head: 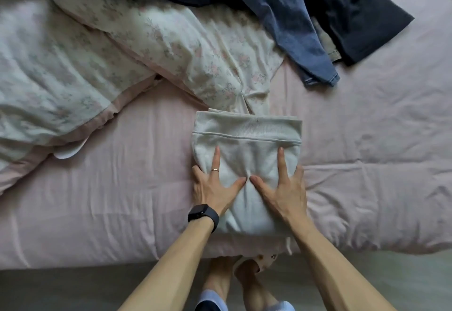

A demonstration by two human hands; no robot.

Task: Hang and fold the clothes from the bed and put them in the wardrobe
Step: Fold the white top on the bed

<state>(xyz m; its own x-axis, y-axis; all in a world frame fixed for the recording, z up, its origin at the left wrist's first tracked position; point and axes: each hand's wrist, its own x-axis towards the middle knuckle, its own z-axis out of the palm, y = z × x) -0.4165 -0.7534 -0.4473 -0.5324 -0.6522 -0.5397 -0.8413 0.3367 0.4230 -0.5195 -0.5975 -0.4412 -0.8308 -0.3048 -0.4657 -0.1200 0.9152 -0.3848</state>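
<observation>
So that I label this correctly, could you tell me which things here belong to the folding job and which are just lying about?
Job: folded cream garment pressed under left hand and right hand; blue jeans; dark clothes.
Lying about: floral bedding; pink sheet; black watch.

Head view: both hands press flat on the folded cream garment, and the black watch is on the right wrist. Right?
No: the head view shows the black watch on the left wrist. The left hand and right hand do press flat on the folded cream garment.
</observation>
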